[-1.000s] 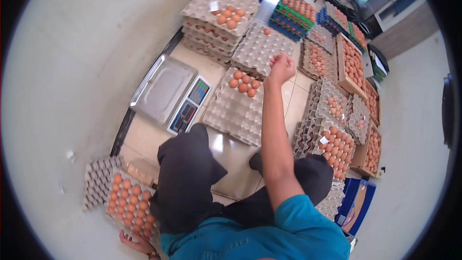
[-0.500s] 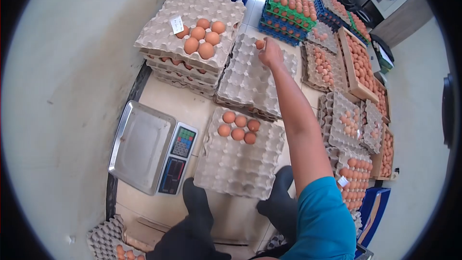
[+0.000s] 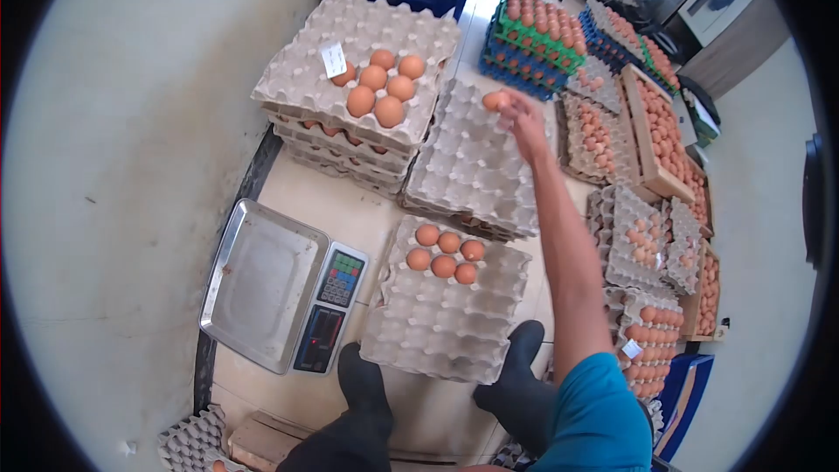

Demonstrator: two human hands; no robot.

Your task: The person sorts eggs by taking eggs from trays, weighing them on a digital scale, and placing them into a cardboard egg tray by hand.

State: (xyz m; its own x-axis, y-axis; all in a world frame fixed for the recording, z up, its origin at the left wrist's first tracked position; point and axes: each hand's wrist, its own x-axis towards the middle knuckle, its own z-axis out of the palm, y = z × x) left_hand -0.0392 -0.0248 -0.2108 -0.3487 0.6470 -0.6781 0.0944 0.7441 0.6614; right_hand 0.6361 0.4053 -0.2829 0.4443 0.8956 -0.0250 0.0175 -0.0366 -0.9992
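My right hand [image 3: 523, 119] reaches over the far grey egg tray [image 3: 472, 153], its fingertips closed on a brown egg [image 3: 495, 101] near the tray's back corner. I cannot tell whether the egg is lifted clear of the tray. Apart from that egg, the cups of this tray that show hold nothing. Closer to me, between two dark boots, lies a nearer egg tray [image 3: 437, 319] with several brown eggs [image 3: 447, 242] in its back rows. My left hand is out of view.
A scale [image 3: 266, 284] with a metal pan stands at left. Behind it rises a stack of egg trays [image 3: 301, 92] with eggs and a label on top. Green and blue egg trays [image 3: 537, 39] stand at the back, and wooden crates of eggs [image 3: 662, 127] line the right.
The view has shifted, so things sit lower and further right. My right hand and the egg have moved slightly right relative to the far tray.
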